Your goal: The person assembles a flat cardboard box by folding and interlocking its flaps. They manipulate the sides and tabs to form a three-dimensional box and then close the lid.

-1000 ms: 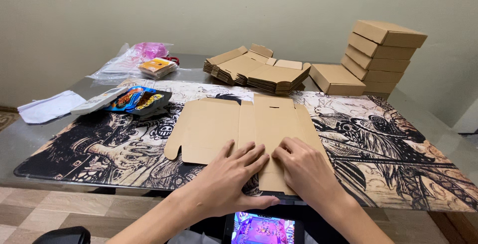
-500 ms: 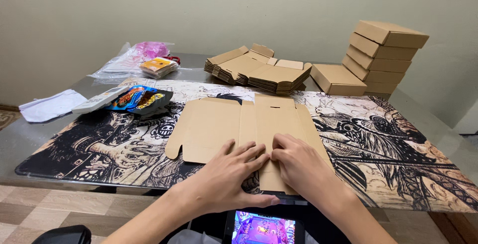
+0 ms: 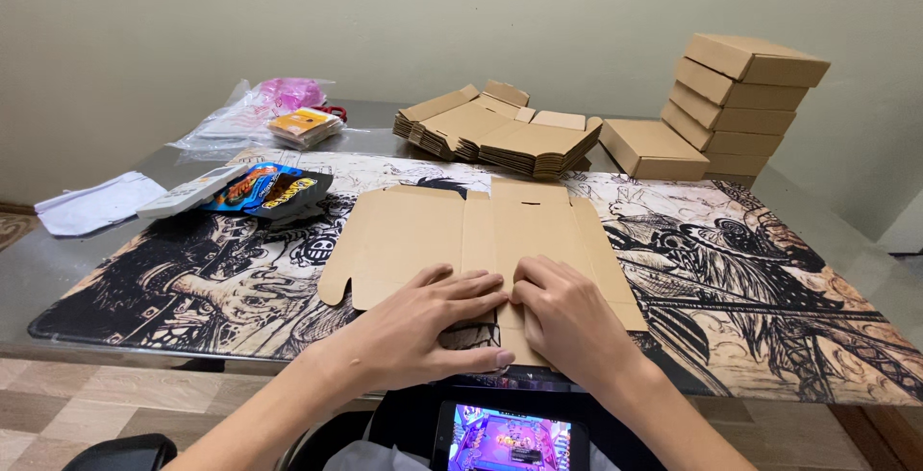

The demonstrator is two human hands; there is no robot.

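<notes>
- Lying flat near the front edge of the table: one unfolded brown cardboard box blank (image 3: 461, 231), its flaps spread out on the illustrated desk mat (image 3: 192, 288).
- Left hand (image 3: 428, 322): palm down, fingers stretched and close together, pressing on the near edge of the blank; it grasps nothing, only bears down.
- Right hand (image 3: 567, 317): palm down just beside the left, fingertips almost meeting the left hand's over the blank's centre strip; likewise flat, closed on nothing.
- Stack of flat blanks (image 3: 500, 130): several more unfolded pieces fanned in a pile at the far middle of the table, well apart from the hands.
- Folded boxes (image 3: 740, 96): finished brown boxes stacked in a leaning tower at the far right, with one folded box (image 3: 654, 149) lying alone beside it.
- Snack packet (image 3: 264, 187): blue and orange, on the mat to the left; a white remote control (image 3: 192, 190) is touching its left side.
- Clear plastic bags (image 3: 255, 111): at the far left, with pink contents and small orange packets (image 3: 303, 125) on top.
- White paper (image 3: 96, 204): on the bare glass at the left edge.
- Phone (image 3: 510, 437): lit screen, below the table edge, close to the person's lap.
</notes>
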